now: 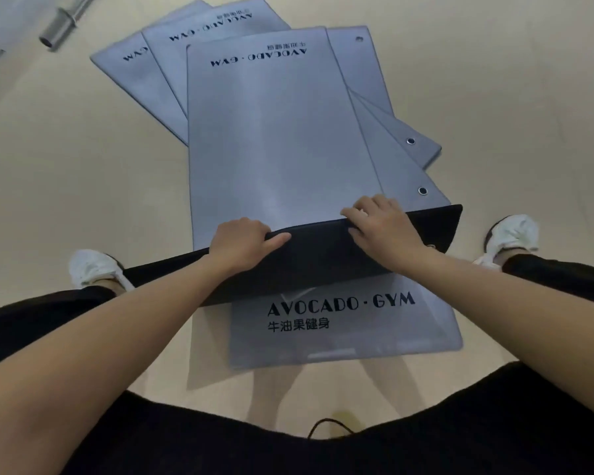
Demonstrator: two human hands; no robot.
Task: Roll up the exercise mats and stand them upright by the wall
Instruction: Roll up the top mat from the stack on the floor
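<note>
Several grey exercise mats printed "AVOCADO · GYM" lie fanned in a loose stack on the floor. The top mat (278,138) has its near end folded up and over, so its black underside (323,258) faces me as a raised flap. My left hand (242,243) grips the fold's upper edge, fingers curled over it and thumb along the black side. My right hand (379,222) grips the same edge further right, fingers over the grey face. Another grey mat (350,334) lies flat beneath the flap, nearest me.
A metal barbell end (60,25) lies on the pale wooden floor (83,186) at the far left. My white shoes (93,269) (511,234) stand on either side of the mats. Grommet holes (423,190) mark the lower mats' right corners.
</note>
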